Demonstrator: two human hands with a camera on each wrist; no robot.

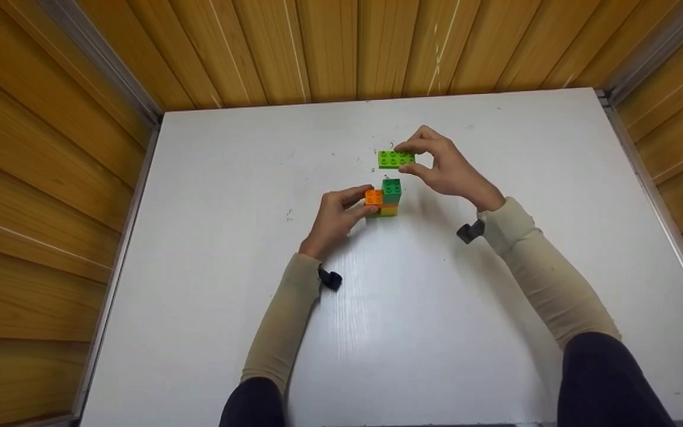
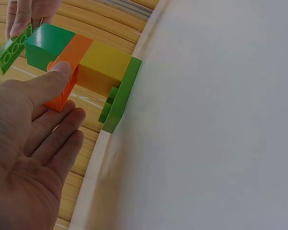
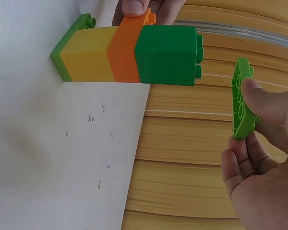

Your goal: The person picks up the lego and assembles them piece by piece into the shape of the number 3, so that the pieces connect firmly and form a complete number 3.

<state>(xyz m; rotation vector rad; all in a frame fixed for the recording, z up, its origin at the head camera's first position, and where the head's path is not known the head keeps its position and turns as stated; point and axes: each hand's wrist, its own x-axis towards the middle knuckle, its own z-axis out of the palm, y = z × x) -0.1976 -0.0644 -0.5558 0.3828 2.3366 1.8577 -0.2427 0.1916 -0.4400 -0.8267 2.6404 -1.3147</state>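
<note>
A stack of toy building bricks stands on the white table. Its bottom is a flat light green brick (image 3: 62,67), with a yellow brick (image 3: 89,55) on it, then a flat orange brick (image 2: 76,52) that juts out to one side, and a dark green brick (image 1: 392,190) on top. My left hand (image 1: 335,216) pinches the jutting end of the orange brick between thumb and fingers. Above the stack and apart from it, my right hand (image 1: 445,166) holds a flat light green brick (image 1: 395,159) by one end, studs up.
The white table (image 1: 229,178) has small dark marks on its surface. Wood-plank walls (image 1: 329,47) stand behind it and along both sides. Each wrist wears a small black camera mount (image 1: 331,279).
</note>
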